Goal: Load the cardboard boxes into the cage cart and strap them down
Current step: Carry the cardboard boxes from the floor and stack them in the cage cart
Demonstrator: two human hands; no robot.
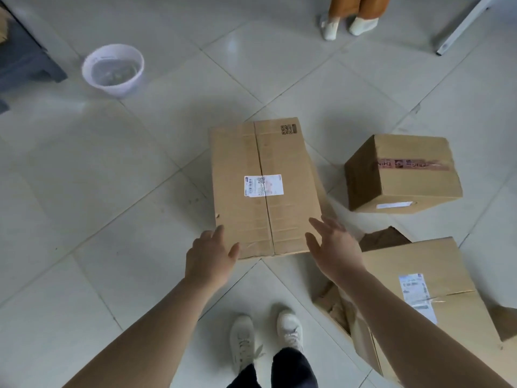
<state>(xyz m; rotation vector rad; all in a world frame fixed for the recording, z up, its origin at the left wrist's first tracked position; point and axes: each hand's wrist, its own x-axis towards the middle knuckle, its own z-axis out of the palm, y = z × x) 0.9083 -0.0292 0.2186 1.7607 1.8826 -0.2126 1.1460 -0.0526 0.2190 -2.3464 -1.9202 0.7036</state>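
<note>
In the head view, the box [263, 189] lay flat on the tiles [126, 197] at frame centre. The left hand [211, 256] and right hand [333, 247] were spread open at its near corners, holding nothing. It looked stiff, taped and probably weighty, best gripped under the long sides.

Centre box [263, 189] brown, white label [263, 185] with black print. Right box [402, 175] brown, reddish printed tape [411, 164]. Floor [112, 191] pale grey tiles, dark diagonal grout lines. Bowl [113, 69] upper left white. Shoes [265, 334] bottom centre white, trousers [291, 368] dark. Orange trouser legs [358, 4] top edge.
</note>
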